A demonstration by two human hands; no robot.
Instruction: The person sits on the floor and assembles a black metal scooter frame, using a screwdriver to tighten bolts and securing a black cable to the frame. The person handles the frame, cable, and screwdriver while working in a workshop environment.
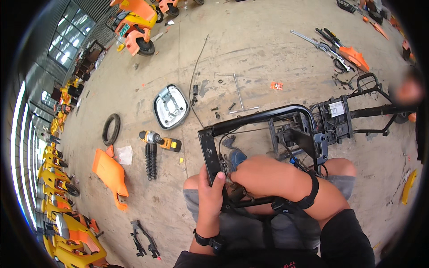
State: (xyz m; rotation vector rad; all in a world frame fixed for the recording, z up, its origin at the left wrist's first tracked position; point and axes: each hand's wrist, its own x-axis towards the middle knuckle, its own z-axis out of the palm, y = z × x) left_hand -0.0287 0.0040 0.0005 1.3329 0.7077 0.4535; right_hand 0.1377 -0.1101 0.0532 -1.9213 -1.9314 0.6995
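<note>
A black metal scooter frame (263,114) lies across my lap, stretching away to the right. My left hand (211,190) is closed round the flat end plate (209,154) of this frame, thumb laid along its near face. From the right my forearm crosses over the frame, and my right hand (236,175) reaches inside it beside the plate. Its fingers are mostly hidden among small metal parts and wires there, so what they grip cannot be seen. Farther along the frame sits a control unit with a white label (336,109).
On the concrete floor lie a cordless power tool (167,143), shock absorber springs (151,163), a tyre (111,129), an orange panel (109,172), a grey-white cover (171,106), a T-handle wrench (238,91) and a black bracket (144,240). Yellow scooters (73,236) line the left. Another person (409,89) is at right.
</note>
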